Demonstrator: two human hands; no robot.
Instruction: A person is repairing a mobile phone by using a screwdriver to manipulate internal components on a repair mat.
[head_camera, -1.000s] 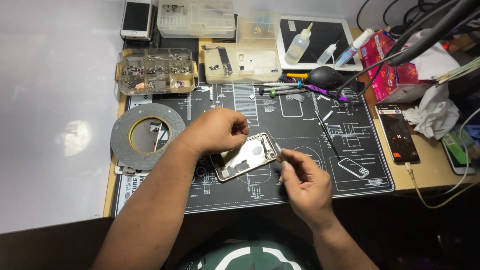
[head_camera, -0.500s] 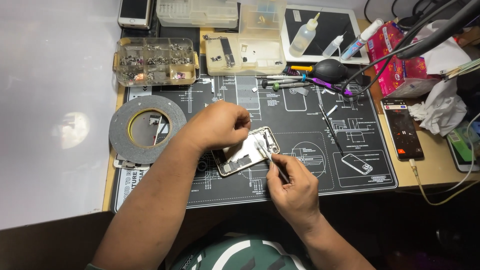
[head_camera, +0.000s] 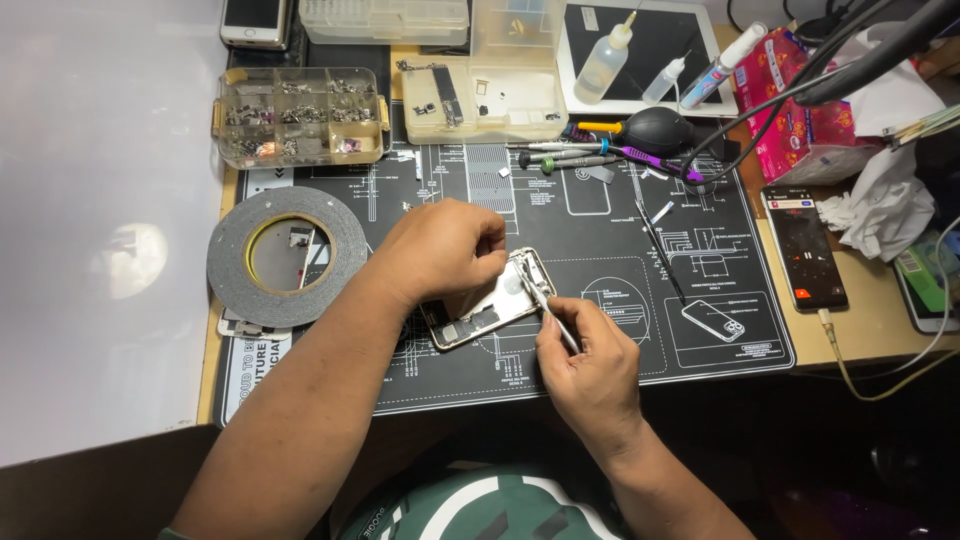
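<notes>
An opened phone body (head_camera: 492, 302) lies tilted on the dark work mat (head_camera: 600, 230), its silver inside facing up. My left hand (head_camera: 440, 250) rests over its upper left part and pins it down with the fingers. My right hand (head_camera: 590, 365) sits just right of the phone and pinches thin metal tweezers (head_camera: 545, 305). The tweezers' tip reaches into the phone's upper right edge. Part of the phone is hidden under my left hand.
A big roll of black tape (head_camera: 287, 255) lies left of the phone. At the back are a compartment box of small parts (head_camera: 298, 115), a clear tray (head_camera: 480, 100), squeeze bottles (head_camera: 606, 60), several screwdrivers (head_camera: 590, 155) and a black blower bulb (head_camera: 655, 128). A lit phone (head_camera: 805, 248) lies at right.
My right hand has slid up and left, bringing the tweezers' tip onto the phone's upper right edge. My left hand has stayed on the phone.
</notes>
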